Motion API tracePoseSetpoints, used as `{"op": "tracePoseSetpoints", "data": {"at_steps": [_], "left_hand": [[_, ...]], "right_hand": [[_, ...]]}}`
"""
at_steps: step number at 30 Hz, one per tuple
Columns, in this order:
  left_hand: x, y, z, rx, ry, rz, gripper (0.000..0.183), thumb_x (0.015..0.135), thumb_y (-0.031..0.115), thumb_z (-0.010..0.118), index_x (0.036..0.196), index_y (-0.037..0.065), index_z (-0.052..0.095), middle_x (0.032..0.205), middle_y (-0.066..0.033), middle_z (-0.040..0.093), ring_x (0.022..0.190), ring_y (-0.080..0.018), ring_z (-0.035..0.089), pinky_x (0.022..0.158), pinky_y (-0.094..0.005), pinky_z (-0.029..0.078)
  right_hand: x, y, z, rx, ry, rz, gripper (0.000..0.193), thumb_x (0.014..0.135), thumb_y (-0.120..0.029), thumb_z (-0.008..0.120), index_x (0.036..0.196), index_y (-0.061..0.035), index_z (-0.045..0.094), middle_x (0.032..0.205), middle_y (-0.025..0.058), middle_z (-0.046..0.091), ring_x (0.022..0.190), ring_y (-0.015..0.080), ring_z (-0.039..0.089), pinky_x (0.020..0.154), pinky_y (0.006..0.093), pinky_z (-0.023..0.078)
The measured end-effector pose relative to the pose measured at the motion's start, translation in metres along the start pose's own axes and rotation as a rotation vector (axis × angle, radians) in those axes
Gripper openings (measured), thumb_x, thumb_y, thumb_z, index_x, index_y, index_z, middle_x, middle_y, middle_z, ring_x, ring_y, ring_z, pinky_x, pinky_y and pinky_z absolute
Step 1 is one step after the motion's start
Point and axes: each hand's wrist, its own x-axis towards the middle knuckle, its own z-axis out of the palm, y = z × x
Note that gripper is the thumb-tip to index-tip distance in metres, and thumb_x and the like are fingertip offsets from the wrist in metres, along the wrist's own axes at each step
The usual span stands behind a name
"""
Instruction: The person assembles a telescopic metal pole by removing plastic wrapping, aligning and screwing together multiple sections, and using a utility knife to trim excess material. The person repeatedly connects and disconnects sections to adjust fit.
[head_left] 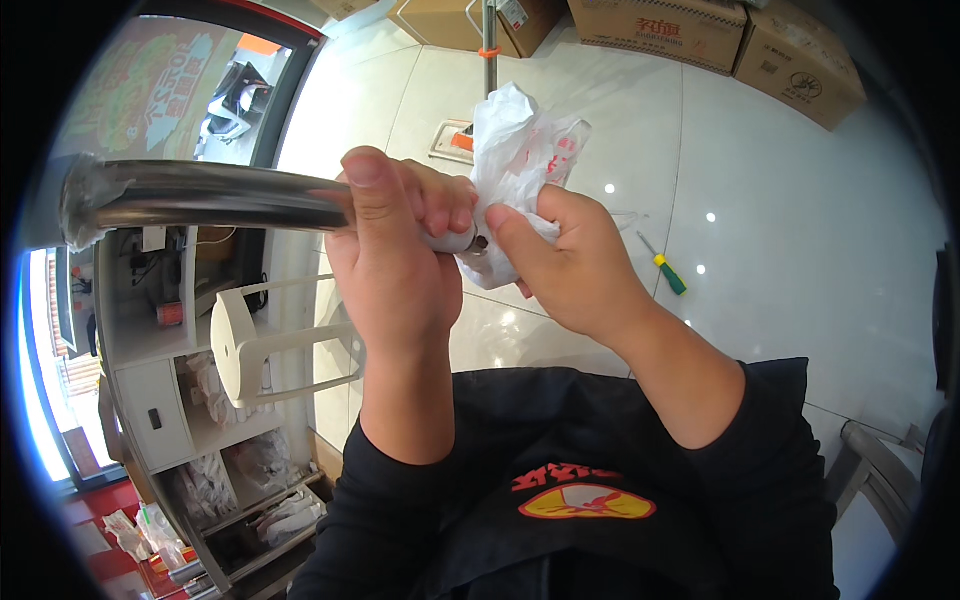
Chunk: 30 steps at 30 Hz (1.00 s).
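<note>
My left hand (400, 240) is closed around a shiny metal tube (220, 192) that runs across to the left, its thumb pointing up along the tube. A whitish end piece with a small dark metal tip (480, 242) sticks out past those fingers. A crumpled white plastic bag (515, 135) with red print is pinched in my right hand (585, 260), right beside the tube's end. Part of the bag lies behind the end piece, and some of my right fingers are hidden by it. Clear wrapping clings to the tube's far left end.
A screwdriver (668, 272) with a green and yellow handle lies on the tiled floor to the right. Cardboard boxes (660, 35) line the far wall. An upright metal pole (490, 65) stands ahead. A cream stool (240, 345) and an open-shelved cabinet (150, 340) are at left.
</note>
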Motion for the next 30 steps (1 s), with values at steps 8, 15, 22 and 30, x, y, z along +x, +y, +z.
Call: {"op": "tracePoseSetpoints", "data": {"at_steps": [8,15,22,30], "left_hand": [[0.004,-0.011,-0.011,-0.077,-0.074,-0.065,0.045,0.094,0.044,0.044,0.068,0.008,0.038,0.055,-0.0026,0.037,0.053,-0.0156,0.040,0.063,-0.0356,0.043],[0.001,-0.013,-0.017,-0.131,-0.142,-0.103,0.043,0.095,0.041,0.043,0.068,0.008,0.038,0.055,-0.0026,0.037,0.053,-0.0157,0.039,0.063,-0.0346,0.043],[0.006,-0.006,-0.018,-0.052,-0.313,-0.145,0.039,0.095,0.035,0.047,0.067,0.008,0.038,0.055,-0.0038,0.041,0.052,-0.0156,0.040,0.060,-0.0327,0.042],[0.009,0.012,-0.020,-0.103,-0.112,-0.104,0.037,0.095,0.032,0.046,0.069,0.007,0.039,0.054,-0.0050,0.040,0.052,-0.0164,0.043,0.057,-0.0337,0.043]], "right_hand": [[0.000,0.008,0.000,0.355,0.016,0.052,0.022,0.088,-0.017,0.054,0.082,0.0036,0.057,0.069,0.0061,0.058,0.057,0.0100,0.055,0.048,0.0237,0.045],[-0.002,0.011,-0.006,0.557,-0.043,0.225,0.021,0.086,-0.021,0.055,0.090,-0.0012,0.058,0.077,0.0035,0.059,0.064,0.0096,0.055,0.050,0.0233,0.044],[0.001,-0.001,-0.020,0.510,-0.219,0.326,0.026,0.086,-0.027,0.058,0.095,-0.0028,0.059,0.080,0.0020,0.060,0.068,0.0089,0.054,0.056,0.0221,0.043],[0.008,-0.008,-0.047,-0.508,-0.378,0.047,0.052,0.074,-0.037,0.071,0.105,0.0025,0.056,0.093,0.0109,0.060,0.083,0.0201,0.058,0.074,0.0300,0.047]]}}
